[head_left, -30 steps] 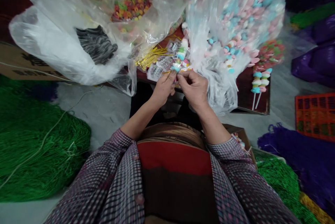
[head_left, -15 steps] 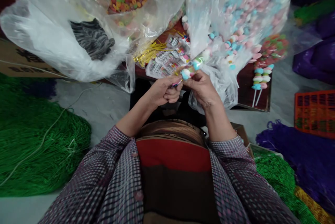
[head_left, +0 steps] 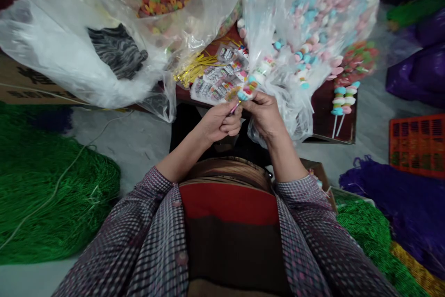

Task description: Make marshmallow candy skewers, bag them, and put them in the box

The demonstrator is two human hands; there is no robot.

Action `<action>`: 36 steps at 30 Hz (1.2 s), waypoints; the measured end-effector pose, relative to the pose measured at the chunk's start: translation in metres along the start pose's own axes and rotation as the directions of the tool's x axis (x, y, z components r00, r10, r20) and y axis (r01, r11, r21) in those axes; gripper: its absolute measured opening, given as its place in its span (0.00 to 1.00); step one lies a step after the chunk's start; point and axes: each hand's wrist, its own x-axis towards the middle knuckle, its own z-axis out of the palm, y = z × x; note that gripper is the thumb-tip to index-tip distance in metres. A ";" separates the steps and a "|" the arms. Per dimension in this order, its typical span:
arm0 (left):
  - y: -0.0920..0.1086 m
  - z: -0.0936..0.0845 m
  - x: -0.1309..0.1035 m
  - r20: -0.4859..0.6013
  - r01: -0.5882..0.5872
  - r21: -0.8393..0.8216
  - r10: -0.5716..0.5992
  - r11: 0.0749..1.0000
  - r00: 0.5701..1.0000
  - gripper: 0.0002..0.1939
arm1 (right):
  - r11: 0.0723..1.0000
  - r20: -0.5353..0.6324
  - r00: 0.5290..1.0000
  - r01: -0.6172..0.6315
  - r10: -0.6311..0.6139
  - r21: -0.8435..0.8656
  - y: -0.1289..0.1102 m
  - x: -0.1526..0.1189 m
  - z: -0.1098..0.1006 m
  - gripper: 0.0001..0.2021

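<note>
Swung rightward since one second earlier, the candy skewer (head_left: pixel 247 92) now slants over the clear bag (head_left: pixel 295 116) instead of standing over the printed packets (head_left: pixel 217 81). It is held above the near edge of the surface (head_left: pixel 318 102). Left hand (head_left: pixel 222 121): fingers curled, thumb and forefinger pinching the skewer's lower end, where a pink sliver shows. Right hand (head_left: pixel 266 111): thumb and fingers pinched together just beside, at the lowest candies. Packets bear dark lettering too small to read; dark characters on the cardboard box (head_left: pixel 31 86), left, are partly covered and illegible. Gold ties (head_left: pixel 198 66) lie beside the packets.
</note>
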 end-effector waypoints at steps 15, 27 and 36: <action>-0.012 -0.014 0.025 -0.235 -0.419 0.427 0.546 0.801 0.804 0.21 | 0.873 -0.137 0.940 0.226 -0.311 -0.431 0.001 -0.004 0.020 0.13; 0.019 -0.008 0.013 0.169 -0.649 0.409 0.646 0.641 0.745 0.16 | 0.896 -0.089 0.967 0.182 -0.237 -0.404 -0.022 -0.010 0.018 0.08; 0.019 -0.001 -0.007 0.158 -0.571 0.607 0.621 0.552 0.768 0.36 | 0.875 -0.191 0.918 0.246 -0.349 -0.416 -0.050 -0.005 0.011 0.06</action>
